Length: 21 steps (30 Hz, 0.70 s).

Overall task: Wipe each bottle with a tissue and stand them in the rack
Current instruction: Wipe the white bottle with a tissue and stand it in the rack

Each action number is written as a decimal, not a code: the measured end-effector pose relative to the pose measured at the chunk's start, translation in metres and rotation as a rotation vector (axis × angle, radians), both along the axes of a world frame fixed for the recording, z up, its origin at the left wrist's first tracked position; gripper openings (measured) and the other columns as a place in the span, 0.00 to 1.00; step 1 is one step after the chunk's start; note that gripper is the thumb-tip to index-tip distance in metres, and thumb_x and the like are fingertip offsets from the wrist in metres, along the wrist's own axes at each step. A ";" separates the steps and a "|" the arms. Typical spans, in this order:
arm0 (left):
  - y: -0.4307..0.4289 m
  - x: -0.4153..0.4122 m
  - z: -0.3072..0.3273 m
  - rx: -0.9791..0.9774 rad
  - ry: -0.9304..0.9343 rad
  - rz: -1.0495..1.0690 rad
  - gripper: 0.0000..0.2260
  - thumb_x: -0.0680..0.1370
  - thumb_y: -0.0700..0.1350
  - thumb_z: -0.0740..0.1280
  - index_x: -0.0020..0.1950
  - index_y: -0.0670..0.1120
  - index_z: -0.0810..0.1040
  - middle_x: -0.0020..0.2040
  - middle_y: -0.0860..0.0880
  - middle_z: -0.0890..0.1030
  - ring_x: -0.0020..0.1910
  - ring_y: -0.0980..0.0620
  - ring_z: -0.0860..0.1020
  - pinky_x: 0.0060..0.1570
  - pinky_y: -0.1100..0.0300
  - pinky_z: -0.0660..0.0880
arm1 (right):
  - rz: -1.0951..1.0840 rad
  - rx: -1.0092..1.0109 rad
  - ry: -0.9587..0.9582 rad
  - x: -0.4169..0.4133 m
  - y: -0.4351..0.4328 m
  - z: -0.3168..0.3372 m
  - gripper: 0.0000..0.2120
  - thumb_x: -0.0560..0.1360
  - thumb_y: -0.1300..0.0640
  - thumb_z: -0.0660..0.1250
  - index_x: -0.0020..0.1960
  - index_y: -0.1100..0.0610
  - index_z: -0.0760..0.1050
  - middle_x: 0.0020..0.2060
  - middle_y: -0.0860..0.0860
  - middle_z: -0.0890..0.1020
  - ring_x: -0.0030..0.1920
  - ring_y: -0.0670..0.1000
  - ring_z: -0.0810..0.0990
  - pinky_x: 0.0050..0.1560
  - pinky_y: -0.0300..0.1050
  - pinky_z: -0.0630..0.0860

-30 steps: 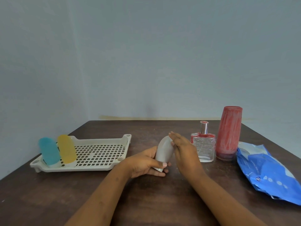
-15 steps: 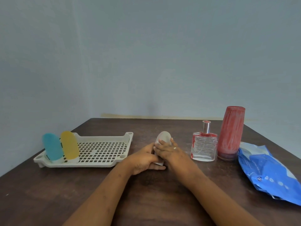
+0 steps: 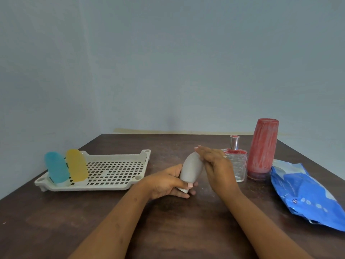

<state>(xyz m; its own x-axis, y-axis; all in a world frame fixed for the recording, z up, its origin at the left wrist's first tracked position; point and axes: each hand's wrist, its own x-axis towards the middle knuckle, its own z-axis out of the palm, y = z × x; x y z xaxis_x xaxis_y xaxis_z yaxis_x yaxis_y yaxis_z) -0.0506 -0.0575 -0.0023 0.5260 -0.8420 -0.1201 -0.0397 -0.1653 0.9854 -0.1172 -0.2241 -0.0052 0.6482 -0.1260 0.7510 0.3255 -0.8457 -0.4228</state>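
My left hand (image 3: 169,182) grips the lower end of a grey oval bottle (image 3: 190,169), which tilts up over the dark table. My right hand (image 3: 214,163) lies flat against the bottle's upper right side with straight fingers; no tissue shows under it. A cream slotted rack (image 3: 115,171) sits at the left and holds a blue bottle (image 3: 56,169) and a yellow bottle (image 3: 76,165) standing at its left end. A clear glass perfume bottle (image 3: 237,161) and a tall red bottle (image 3: 262,148) stand to the right of my hands.
A blue tissue pack (image 3: 306,193) lies at the table's right edge. The brown table (image 3: 168,230) ends at a pale wall behind and at the left.
My right hand slid down over the grey bottle and has come back up to its upper side. The bottle stays in my left hand, tilted as before.
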 end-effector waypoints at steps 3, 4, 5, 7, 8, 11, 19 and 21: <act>-0.002 -0.001 -0.001 0.024 -0.072 0.015 0.21 0.78 0.35 0.67 0.65 0.51 0.67 0.51 0.50 0.81 0.46 0.53 0.82 0.42 0.62 0.79 | -0.028 0.063 0.005 0.000 0.000 0.001 0.16 0.77 0.67 0.62 0.60 0.54 0.78 0.58 0.49 0.79 0.60 0.49 0.74 0.54 0.18 0.59; -0.002 0.000 -0.002 0.031 -0.106 0.027 0.22 0.78 0.35 0.67 0.67 0.52 0.66 0.52 0.49 0.81 0.47 0.54 0.82 0.42 0.62 0.79 | -0.029 0.050 -0.003 0.000 0.001 0.001 0.16 0.77 0.67 0.62 0.61 0.55 0.78 0.59 0.49 0.79 0.60 0.48 0.74 0.54 0.18 0.59; -0.003 -0.001 -0.002 0.035 -0.141 0.040 0.24 0.77 0.36 0.68 0.69 0.52 0.65 0.53 0.49 0.81 0.47 0.54 0.81 0.42 0.62 0.79 | -0.029 0.027 -0.018 -0.001 0.002 0.001 0.16 0.76 0.68 0.62 0.61 0.55 0.77 0.59 0.50 0.79 0.61 0.47 0.72 0.55 0.19 0.59; -0.005 0.000 -0.003 0.057 -0.233 0.071 0.26 0.77 0.37 0.68 0.71 0.53 0.63 0.55 0.49 0.80 0.48 0.54 0.80 0.41 0.61 0.78 | -0.027 -0.047 -0.036 -0.003 0.008 0.003 0.18 0.76 0.68 0.63 0.63 0.56 0.75 0.61 0.51 0.78 0.61 0.47 0.71 0.58 0.24 0.61; -0.006 0.000 -0.003 0.078 -0.302 0.088 0.27 0.78 0.39 0.68 0.72 0.53 0.62 0.56 0.49 0.80 0.49 0.54 0.80 0.41 0.61 0.78 | -0.031 -0.097 -0.043 -0.004 0.011 0.003 0.18 0.75 0.68 0.63 0.64 0.57 0.75 0.61 0.52 0.78 0.61 0.49 0.71 0.59 0.30 0.64; -0.007 -0.002 -0.001 0.161 -0.560 0.162 0.27 0.79 0.43 0.67 0.73 0.58 0.59 0.56 0.55 0.76 0.46 0.55 0.80 0.42 0.64 0.78 | -0.017 -0.273 -0.073 -0.003 0.020 0.001 0.17 0.70 0.66 0.68 0.59 0.60 0.77 0.57 0.54 0.80 0.55 0.56 0.76 0.55 0.45 0.75; -0.010 -0.002 -0.005 0.126 -0.921 0.252 0.39 0.78 0.42 0.67 0.78 0.63 0.45 0.73 0.50 0.70 0.67 0.53 0.71 0.66 0.59 0.68 | -0.260 -0.499 -0.131 -0.002 0.023 0.005 0.11 0.66 0.61 0.73 0.48 0.54 0.81 0.45 0.46 0.84 0.48 0.51 0.77 0.47 0.43 0.69; -0.008 0.000 -0.006 0.165 -1.033 0.249 0.41 0.79 0.43 0.66 0.74 0.71 0.40 0.71 0.47 0.72 0.63 0.50 0.75 0.63 0.55 0.71 | -0.341 -0.447 -0.105 -0.005 0.014 0.010 0.07 0.70 0.59 0.71 0.48 0.54 0.81 0.42 0.47 0.84 0.46 0.53 0.79 0.43 0.47 0.73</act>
<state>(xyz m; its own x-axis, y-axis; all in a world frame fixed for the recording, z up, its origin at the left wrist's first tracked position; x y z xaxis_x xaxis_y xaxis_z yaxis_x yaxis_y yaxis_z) -0.0507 -0.0660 -0.0081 0.5922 -0.7113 0.3786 -0.7876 -0.4115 0.4587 -0.1222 -0.2098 0.0044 0.5454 0.0300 0.8376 0.0234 -0.9995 0.0206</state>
